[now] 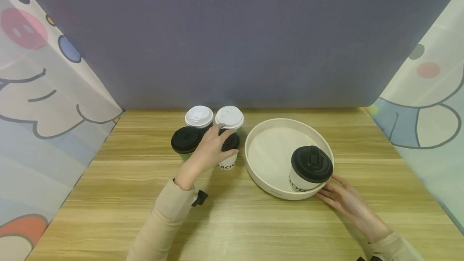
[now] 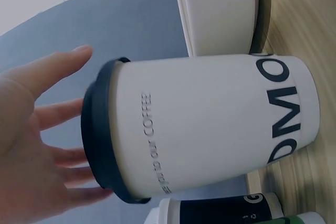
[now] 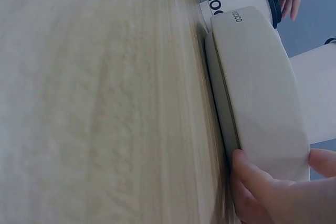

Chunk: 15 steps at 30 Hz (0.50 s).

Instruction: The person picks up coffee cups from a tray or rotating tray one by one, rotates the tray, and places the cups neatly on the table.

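Observation:
My left hand [image 1: 209, 151] reaches over a white paper coffee cup with a black lid [image 2: 210, 124]. In the left wrist view its thumb stands apart from the lid, and the other fingers extend behind the lid's far side; contact there is unclear. A round cream tray [image 1: 275, 148] lies to the right. At its front right edge my right hand [image 1: 342, 198] grips the tray, with fingers low on the wall and at the rim in the right wrist view. Another white cup with a black lid [image 1: 312, 165] stands inside the tray, near that hand.
Beside the left hand stand a green cup with a black lid [image 1: 186, 140], a dark cup with a white lid [image 1: 199, 116] and a green cup with a white lid [image 1: 230, 117]. A grey panel [image 1: 246, 43] borders the wooden table [image 1: 253, 228] at the back.

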Tool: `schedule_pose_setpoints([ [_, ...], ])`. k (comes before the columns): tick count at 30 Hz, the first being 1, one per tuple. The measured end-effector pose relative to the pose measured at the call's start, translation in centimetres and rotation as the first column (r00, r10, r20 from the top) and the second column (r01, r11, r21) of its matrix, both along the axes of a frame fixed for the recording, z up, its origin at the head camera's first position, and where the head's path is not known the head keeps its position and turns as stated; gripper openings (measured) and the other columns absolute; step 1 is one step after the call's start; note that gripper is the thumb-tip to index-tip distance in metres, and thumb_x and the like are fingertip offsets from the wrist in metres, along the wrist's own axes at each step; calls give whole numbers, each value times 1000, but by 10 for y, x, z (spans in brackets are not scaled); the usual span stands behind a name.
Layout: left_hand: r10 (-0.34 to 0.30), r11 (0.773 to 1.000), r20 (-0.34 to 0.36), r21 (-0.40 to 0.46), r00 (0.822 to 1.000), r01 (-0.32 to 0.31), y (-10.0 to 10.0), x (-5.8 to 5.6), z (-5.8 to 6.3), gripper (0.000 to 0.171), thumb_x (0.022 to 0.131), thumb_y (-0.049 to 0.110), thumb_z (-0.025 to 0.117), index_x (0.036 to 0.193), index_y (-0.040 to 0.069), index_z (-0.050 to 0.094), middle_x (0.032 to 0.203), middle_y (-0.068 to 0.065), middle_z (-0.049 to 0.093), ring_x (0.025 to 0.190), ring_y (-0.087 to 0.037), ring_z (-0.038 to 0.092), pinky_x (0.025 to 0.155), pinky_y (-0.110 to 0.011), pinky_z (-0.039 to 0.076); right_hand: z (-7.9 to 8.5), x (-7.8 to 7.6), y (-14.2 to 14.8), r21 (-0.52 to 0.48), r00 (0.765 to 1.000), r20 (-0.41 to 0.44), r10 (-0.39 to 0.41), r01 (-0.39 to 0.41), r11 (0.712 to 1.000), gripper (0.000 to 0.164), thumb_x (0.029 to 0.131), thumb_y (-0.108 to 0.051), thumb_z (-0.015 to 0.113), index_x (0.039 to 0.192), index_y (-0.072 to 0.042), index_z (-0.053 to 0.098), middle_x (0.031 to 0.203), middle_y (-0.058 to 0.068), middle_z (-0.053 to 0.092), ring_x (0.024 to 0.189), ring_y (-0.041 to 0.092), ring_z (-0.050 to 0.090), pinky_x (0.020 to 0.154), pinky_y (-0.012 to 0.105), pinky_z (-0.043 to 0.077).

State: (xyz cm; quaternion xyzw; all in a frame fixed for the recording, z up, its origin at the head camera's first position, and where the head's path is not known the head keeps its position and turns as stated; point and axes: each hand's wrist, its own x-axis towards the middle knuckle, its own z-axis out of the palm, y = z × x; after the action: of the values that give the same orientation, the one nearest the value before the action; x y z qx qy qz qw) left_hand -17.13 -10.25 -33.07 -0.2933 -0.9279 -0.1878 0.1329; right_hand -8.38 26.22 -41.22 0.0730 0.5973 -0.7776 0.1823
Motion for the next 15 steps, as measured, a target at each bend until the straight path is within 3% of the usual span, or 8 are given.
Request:
schedule_pose_setpoints([
  [4, -82, 994, -125, 60, 989, 90, 6, 5, 0, 45, 74, 23, 71, 114, 6, 57, 119, -25, 45, 110, -37, 44, 93, -47, 36, -3, -3, 3, -25, 998, -35, 46, -47, 999, 74, 94, -12, 39, 132, 7, -21, 100, 2, 55, 93, 11, 57, 86, 28, 44],
  [7, -135, 986, -171, 70, 976, 149, 13, 10, 1, 40, 76, 20, 70, 112, 6, 59, 118, -21, 47, 109, -33, 46, 92, -43, 38, -5, -5, 7, -90, 993, -87, 77, -85, 992, 57, 94, -8, 37, 134, 6, 0, 100, 2, 58, 94, 13, 58, 85, 28, 45],
  [11, -198, 976, -174, 59, 965, 211, 23, 19, 1, 35, 78, 20, 67, 110, 7, 60, 117, -17, 49, 107, -29, 49, 91, -38, 40, -5, -10, 12, -208, 987, -135, 88, -115, 971, 22, 93, -4, 35, 115, -9, 31, 99, 4, 61, 93, 17, 59, 83, 30, 47],
  [15, -255, 965, -162, 25, 953, 263, 35, 28, -3, 31, 80, 21, 64, 108, 9, 61, 117, -14, 51, 107, -27, 50, 92, -35, 39, -1, -15, 17, -202, 979, -161, 122, -154, 967, 23, 94, -6, 34, 107, -20, 48, 100, 2, 63, 94, 15, 59, 82, 28, 47],
])
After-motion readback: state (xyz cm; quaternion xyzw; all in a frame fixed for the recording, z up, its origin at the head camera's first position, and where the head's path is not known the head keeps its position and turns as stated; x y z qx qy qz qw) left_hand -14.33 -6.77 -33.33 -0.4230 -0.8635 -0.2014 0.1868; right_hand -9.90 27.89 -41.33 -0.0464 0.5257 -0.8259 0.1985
